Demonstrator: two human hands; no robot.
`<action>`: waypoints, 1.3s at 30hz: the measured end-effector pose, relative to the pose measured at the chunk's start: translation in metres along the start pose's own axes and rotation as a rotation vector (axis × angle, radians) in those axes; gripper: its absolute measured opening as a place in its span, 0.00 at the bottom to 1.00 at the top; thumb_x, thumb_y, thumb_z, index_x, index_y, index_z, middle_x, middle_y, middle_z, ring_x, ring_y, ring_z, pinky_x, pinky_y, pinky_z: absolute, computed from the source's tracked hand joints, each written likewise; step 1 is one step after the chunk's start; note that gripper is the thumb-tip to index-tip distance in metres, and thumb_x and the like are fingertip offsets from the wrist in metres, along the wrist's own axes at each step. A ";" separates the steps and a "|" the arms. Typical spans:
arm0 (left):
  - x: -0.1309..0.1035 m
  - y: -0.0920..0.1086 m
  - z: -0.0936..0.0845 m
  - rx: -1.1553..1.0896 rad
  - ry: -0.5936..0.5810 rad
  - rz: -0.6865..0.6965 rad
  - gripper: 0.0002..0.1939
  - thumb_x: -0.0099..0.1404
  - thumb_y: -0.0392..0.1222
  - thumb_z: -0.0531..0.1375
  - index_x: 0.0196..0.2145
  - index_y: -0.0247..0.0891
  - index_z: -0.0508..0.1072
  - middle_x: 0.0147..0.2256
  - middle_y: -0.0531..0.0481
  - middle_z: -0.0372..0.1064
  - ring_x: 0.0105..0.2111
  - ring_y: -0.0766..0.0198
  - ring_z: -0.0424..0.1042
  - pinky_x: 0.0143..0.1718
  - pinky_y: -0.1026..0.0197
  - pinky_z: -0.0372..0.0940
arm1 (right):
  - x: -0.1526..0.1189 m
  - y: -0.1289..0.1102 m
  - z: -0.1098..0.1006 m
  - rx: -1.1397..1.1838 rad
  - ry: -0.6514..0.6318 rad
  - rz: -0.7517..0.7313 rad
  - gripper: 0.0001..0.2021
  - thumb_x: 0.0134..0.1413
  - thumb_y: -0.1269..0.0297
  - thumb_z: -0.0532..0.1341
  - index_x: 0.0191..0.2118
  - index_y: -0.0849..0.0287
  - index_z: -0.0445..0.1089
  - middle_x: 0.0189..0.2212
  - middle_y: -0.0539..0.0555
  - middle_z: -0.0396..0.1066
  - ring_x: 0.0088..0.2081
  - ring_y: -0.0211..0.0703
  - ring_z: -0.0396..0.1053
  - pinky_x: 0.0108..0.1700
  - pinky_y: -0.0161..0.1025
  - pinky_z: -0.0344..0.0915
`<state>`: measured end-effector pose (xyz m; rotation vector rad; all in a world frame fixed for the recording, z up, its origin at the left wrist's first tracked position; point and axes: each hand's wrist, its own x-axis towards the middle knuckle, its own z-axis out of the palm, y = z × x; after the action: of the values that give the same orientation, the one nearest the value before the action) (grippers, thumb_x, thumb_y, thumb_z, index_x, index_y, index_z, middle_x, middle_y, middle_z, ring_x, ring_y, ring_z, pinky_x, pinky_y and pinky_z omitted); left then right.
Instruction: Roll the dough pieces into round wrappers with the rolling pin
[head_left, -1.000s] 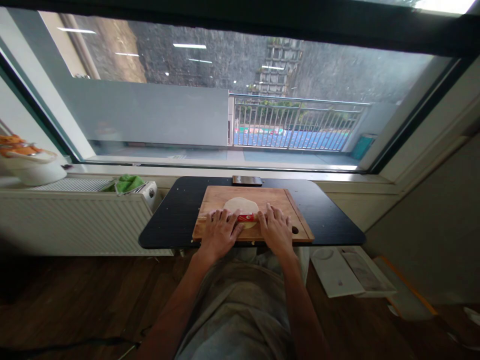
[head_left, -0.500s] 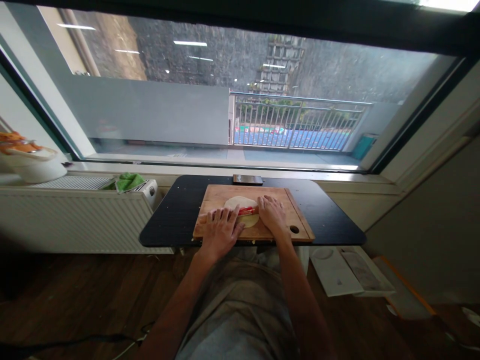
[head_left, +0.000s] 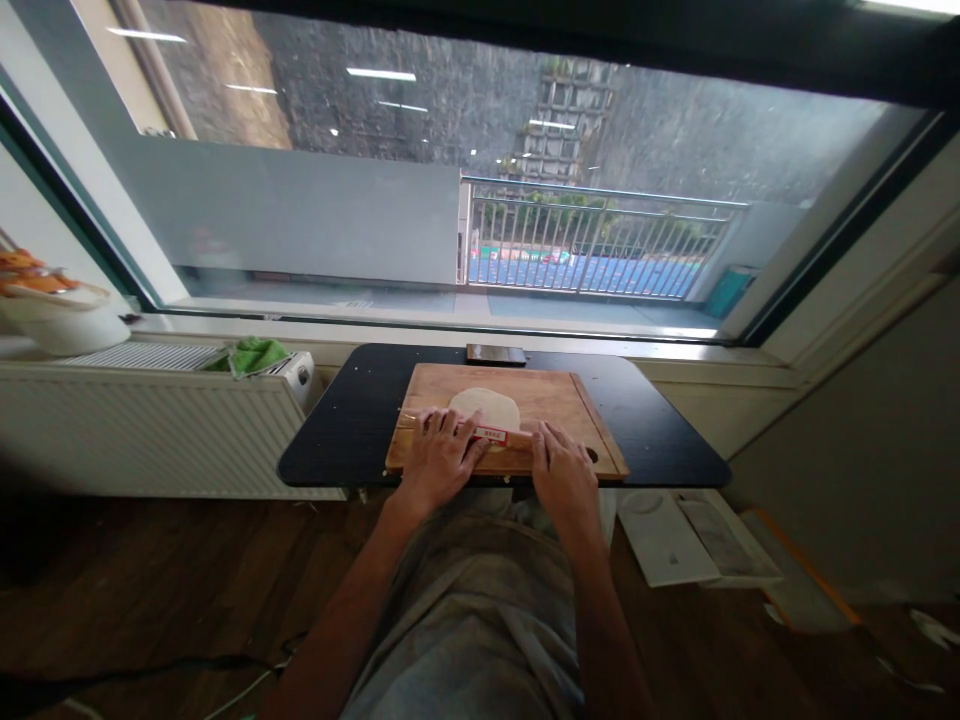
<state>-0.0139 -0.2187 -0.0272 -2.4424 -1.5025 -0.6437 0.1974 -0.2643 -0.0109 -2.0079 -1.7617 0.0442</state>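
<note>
A wooden rolling pin with a red and white label (head_left: 491,434) lies crosswise over the near part of a flat, round piece of pale dough (head_left: 487,405). The dough rests on a wooden cutting board (head_left: 540,385). My left hand (head_left: 437,452) presses on the pin's left end, fingers curved over it. On the pin's right end sits my right hand (head_left: 562,468), its fingers also bent over the wood. The board's hole is partly covered by my right hand.
The board stands on a black table (head_left: 660,440). A small dark flat object (head_left: 496,355) lies at its back edge. To the left is a white radiator (head_left: 150,425) with a green cloth (head_left: 255,355). Behind is a large window.
The rolling pin has come nearer to my body, uncovering more of the dough's far part. My right hand has moved toward me and slightly right; my left hand has shifted little.
</note>
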 end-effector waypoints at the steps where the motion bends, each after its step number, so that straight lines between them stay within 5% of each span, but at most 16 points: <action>1: 0.000 0.000 0.000 0.002 -0.001 0.000 0.28 0.83 0.57 0.48 0.72 0.48 0.68 0.59 0.40 0.74 0.60 0.45 0.67 0.68 0.39 0.55 | 0.001 -0.002 -0.001 -0.012 -0.011 0.010 0.29 0.80 0.57 0.42 0.71 0.56 0.72 0.70 0.62 0.71 0.74 0.55 0.63 0.76 0.57 0.54; 9: 0.000 0.005 -0.003 0.018 -0.020 -0.040 0.29 0.83 0.58 0.48 0.73 0.50 0.68 0.62 0.39 0.72 0.58 0.44 0.68 0.63 0.40 0.59 | 0.044 -0.015 -0.002 -0.128 -0.082 -0.007 0.28 0.82 0.57 0.42 0.69 0.50 0.73 0.77 0.56 0.61 0.80 0.62 0.49 0.76 0.76 0.44; 14: -0.002 0.007 -0.004 0.033 -0.024 -0.045 0.29 0.83 0.58 0.47 0.71 0.48 0.70 0.60 0.38 0.73 0.56 0.44 0.69 0.62 0.39 0.60 | 0.058 -0.013 0.000 -0.124 -0.097 -0.041 0.27 0.82 0.57 0.43 0.66 0.49 0.76 0.75 0.56 0.65 0.78 0.60 0.53 0.77 0.73 0.43; 26: -0.002 0.003 -0.001 -0.004 0.011 -0.020 0.25 0.82 0.59 0.49 0.64 0.49 0.75 0.57 0.41 0.74 0.58 0.47 0.68 0.66 0.41 0.57 | 0.004 0.004 0.005 0.016 -0.053 -0.006 0.29 0.81 0.59 0.40 0.71 0.54 0.72 0.73 0.58 0.67 0.79 0.53 0.53 0.78 0.66 0.47; 33: -0.001 0.002 0.000 -0.008 0.007 -0.020 0.26 0.84 0.54 0.45 0.68 0.49 0.73 0.61 0.41 0.74 0.59 0.48 0.69 0.66 0.41 0.57 | 0.023 -0.003 -0.003 -0.069 -0.092 -0.012 0.28 0.82 0.60 0.41 0.67 0.57 0.74 0.75 0.61 0.63 0.79 0.55 0.52 0.79 0.68 0.43; 39: 0.022 -0.028 0.003 -0.040 -0.067 0.031 0.26 0.84 0.52 0.44 0.67 0.48 0.74 0.65 0.45 0.73 0.62 0.50 0.69 0.65 0.44 0.60 | 0.061 -0.004 -0.007 -0.159 -0.137 -0.073 0.26 0.81 0.63 0.42 0.66 0.55 0.74 0.72 0.61 0.68 0.78 0.56 0.54 0.77 0.69 0.46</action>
<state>-0.0292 -0.1873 -0.0209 -2.5366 -1.4865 -0.5971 0.2067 -0.2089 0.0136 -2.0933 -1.9791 0.0190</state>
